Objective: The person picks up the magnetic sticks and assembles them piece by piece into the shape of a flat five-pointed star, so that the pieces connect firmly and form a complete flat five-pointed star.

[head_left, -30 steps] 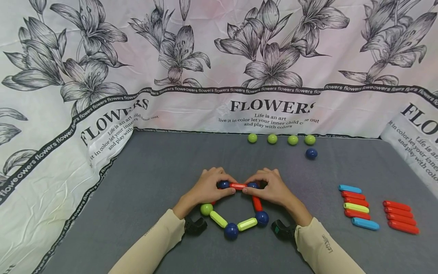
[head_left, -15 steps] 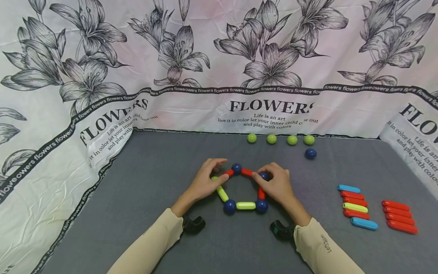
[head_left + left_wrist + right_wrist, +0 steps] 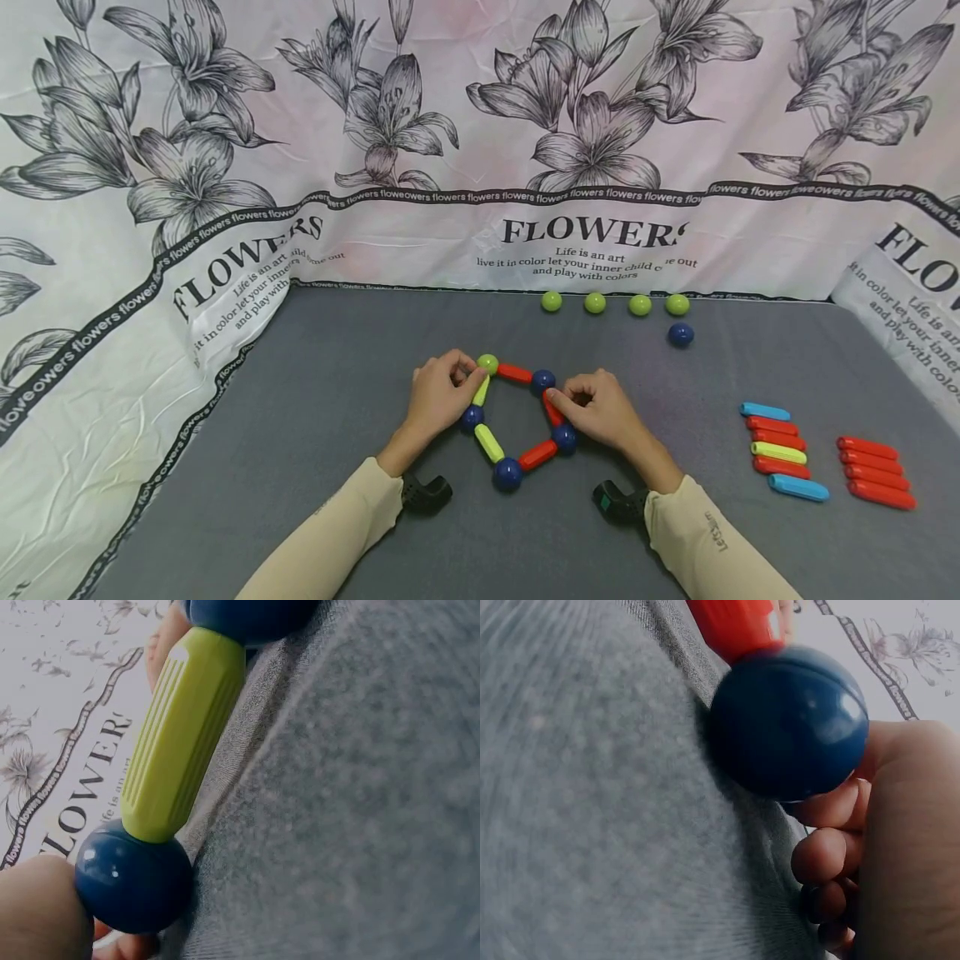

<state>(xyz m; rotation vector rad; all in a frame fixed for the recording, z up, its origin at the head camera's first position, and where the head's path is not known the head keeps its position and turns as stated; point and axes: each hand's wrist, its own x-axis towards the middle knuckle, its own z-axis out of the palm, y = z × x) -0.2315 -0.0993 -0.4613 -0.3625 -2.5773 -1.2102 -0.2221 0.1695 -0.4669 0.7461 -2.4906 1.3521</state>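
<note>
A closed ring of magnetic rods and balls lies before me in the head view. My left hand [image 3: 442,396] pinches the green ball [image 3: 487,364] at its upper left. A yellow-green rod [image 3: 481,392] runs down from there to a blue ball [image 3: 472,418]; another yellow-green rod [image 3: 180,739] fills the left wrist view. On the other side my right hand [image 3: 603,408] holds a red rod [image 3: 552,408] between thumb and finger. Blue balls [image 3: 543,382] sit at both its ends, and one blue ball [image 3: 787,724] looms large in the right wrist view. The right fingertips are partly hidden.
Several loose green balls [image 3: 595,303] line the back edge, with a blue ball [image 3: 681,335] in front. To the right lie a column of mixed-colour rods [image 3: 780,454] and a column of red rods [image 3: 873,472]. A flower-printed cloth [image 3: 600,242] stands behind the grey tabletop [image 3: 360,350].
The ring has turned clockwise; its green ball has gone from the left side to the upper left. Both hands have shifted their hold along the ring.
</note>
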